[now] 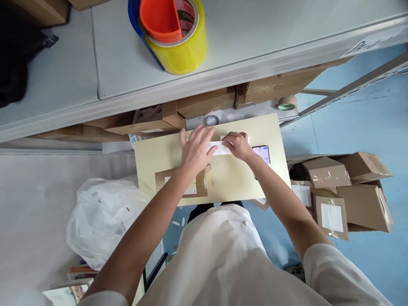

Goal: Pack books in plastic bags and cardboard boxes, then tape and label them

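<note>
A white paper label (219,148) with faint print is at the far part of the cream tabletop (236,182). My right hand (237,143) has its fingers closed on the label's right end. Spread fingers show on my left hand (196,149), whose thumb is over or against the label's left end; contact is not clear. Below that hand, partly hidden by my forearm, lies a taped cardboard parcel (202,182) with a white label. A phone (262,155) with a lit screen lies to the right of my right hand.
Above the table runs a grey shelf (255,34) bearing a yellow tape roll (188,53). Cardboard boxes (204,102) and a brown tape roll (287,103) stand beneath it. Several parcels (331,212) fill a box at right. A white plastic bag (102,216) is at left.
</note>
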Demonstrator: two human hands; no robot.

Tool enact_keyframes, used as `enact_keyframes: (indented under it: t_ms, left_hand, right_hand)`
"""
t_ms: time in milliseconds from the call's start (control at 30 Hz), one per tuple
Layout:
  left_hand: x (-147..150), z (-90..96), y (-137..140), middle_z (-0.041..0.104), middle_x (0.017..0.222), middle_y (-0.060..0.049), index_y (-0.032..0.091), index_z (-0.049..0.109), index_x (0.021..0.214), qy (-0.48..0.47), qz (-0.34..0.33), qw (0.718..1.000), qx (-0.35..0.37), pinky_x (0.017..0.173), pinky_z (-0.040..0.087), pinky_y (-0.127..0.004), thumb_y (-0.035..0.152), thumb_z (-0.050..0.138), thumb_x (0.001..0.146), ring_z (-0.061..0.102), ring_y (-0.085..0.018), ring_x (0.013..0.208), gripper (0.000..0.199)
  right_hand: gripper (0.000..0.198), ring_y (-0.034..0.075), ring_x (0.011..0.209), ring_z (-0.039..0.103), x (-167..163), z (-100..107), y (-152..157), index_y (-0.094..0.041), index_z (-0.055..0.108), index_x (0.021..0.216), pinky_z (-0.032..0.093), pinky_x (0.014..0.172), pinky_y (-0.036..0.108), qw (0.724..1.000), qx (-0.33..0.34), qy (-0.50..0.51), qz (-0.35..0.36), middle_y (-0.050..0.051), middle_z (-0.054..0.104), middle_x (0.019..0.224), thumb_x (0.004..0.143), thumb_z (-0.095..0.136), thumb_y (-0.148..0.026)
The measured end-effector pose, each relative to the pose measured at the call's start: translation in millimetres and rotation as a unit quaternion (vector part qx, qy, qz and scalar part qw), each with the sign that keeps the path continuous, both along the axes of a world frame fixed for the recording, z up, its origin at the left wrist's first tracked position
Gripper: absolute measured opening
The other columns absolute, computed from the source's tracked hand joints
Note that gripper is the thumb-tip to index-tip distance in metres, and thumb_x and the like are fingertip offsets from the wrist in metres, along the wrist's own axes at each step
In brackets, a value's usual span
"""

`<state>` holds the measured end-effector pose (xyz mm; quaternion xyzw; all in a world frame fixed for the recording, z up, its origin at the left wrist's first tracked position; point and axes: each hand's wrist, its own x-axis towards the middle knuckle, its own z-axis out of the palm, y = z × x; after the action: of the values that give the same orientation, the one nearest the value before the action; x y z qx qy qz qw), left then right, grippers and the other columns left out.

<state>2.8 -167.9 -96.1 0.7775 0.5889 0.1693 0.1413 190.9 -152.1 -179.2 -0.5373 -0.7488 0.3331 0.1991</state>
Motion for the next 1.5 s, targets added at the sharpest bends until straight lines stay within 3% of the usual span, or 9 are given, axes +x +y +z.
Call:
enact_keyframes:
  t_ms: [200,400,600,800,933,1067,1233,1367,1500]
  left_hand:
    - [19.5,-25.1,12.9,0.071,0.080,-0.006,0.022,0.069,0.079,0.113,-0.102,0.981,-0.121,0.106,0.013,-0.056,0.025,0.046,0.091,0.062,-0.024,0.091,0.027]
    - [4.4,-35.5,18.6,0.071,0.077,-0.004,0.022,0.070,0.086,0.049,-0.068,0.976,-0.202,0.085,0.036,-0.038,0.031,0.044,0.092,0.063,-0.022,0.078,0.028]
    - [3.1,-28.8,21.6,0.073,0.084,-0.006,0.022,0.070,0.090,0.084,-0.114,0.978,-0.154,0.085,0.036,-0.037,0.029,0.049,0.091,0.065,-0.022,0.079,0.022]
    - [-19.9,-31.8,27.0,0.072,0.087,-0.008,0.021,0.069,0.094,0.039,-0.012,0.993,-0.109,0.074,0.039,-0.032,0.032,0.051,0.089,0.064,-0.023,0.080,0.022]
    - [-33.9,-38.0,28.5,0.069,0.079,-0.006,0.018,0.066,0.089,-0.083,0.077,0.990,-0.084,0.066,0.039,-0.028,0.037,0.050,0.088,0.060,-0.019,0.072,0.025]
    - [-27.0,-31.7,18.3,0.063,0.069,-0.002,0.017,0.062,0.078,-0.229,0.120,0.961,-0.092,0.059,0.039,-0.024,0.038,0.053,0.085,0.054,-0.014,0.063,0.025]
    - [-18.7,3.5,-21.9,0.067,0.075,-0.003,0.016,0.062,0.087,-0.406,0.112,0.887,-0.189,0.056,0.042,-0.024,0.046,0.055,0.083,0.058,-0.014,0.063,0.031]
    - [-35.8,18.7,-72.3,0.071,0.083,-0.006,0.016,0.062,0.101,-0.509,0.080,0.805,-0.293,0.067,0.050,-0.028,0.047,0.072,0.068,0.065,-0.018,0.075,0.046]
    - [-50.5,18.1,-113.4,0.070,0.076,-0.004,0.017,0.064,0.078,-0.542,0.139,0.787,-0.259,0.067,0.051,-0.029,0.043,0.077,0.062,0.064,-0.017,0.069,0.033]
  right_hand:
    - [0.033,0.020,0.086,0.059,-0.3,-2.3,-4.0,-0.020,0.069,0.086,0.027,0.084,0.036,0.999,0.022,0.031,0.031,0.007,0.068,0.091,0.095,0.043,-0.038]
    - [0.025,0.023,0.095,0.060,3.8,-4.0,-7.0,-0.020,0.064,0.104,0.029,0.084,0.034,0.997,0.004,0.061,0.057,0.008,0.068,0.105,0.092,0.046,-0.034]
    - [0.062,0.027,0.088,0.063,11.1,0.0,5.2,-0.025,0.038,0.137,0.027,0.085,0.037,0.993,-0.066,-0.060,0.083,0.006,0.069,0.097,0.079,0.057,-0.020]
    - [0.060,0.028,0.089,0.062,22.9,-12.3,15.5,-0.023,0.034,0.141,0.026,0.090,0.043,0.984,-0.048,-0.155,0.077,0.008,0.069,0.094,0.083,0.052,-0.021]
    - [0.070,0.035,0.117,0.047,23.8,-12.5,11.8,-0.020,0.024,0.147,0.022,0.099,0.055,0.985,0.001,-0.171,0.017,0.016,0.056,0.127,0.085,0.053,-0.036]
    - [0.079,0.035,0.124,0.042,6.7,10.6,-8.6,-0.022,0.021,0.148,0.033,0.098,0.055,0.998,0.012,0.026,-0.052,0.017,0.043,0.141,0.083,0.052,-0.055]
    - [0.073,0.022,0.084,0.063,-30.6,48.9,-49.1,-0.023,0.033,0.139,0.053,0.074,0.039,0.941,-0.086,0.312,-0.097,0.010,0.064,0.103,0.080,0.057,-0.058]
    - [0.056,0.021,0.081,0.063,-45.0,71.3,-76.7,-0.023,0.039,0.130,0.054,0.069,0.037,0.914,-0.047,0.342,-0.211,0.007,0.064,0.094,0.083,0.057,-0.047]
    - [0.063,0.028,0.109,0.057,-59.8,103.7,-111.2,-0.023,0.035,0.136,0.049,0.088,0.048,0.936,0.115,0.205,-0.263,0.015,0.056,0.121,0.081,0.061,-0.039]
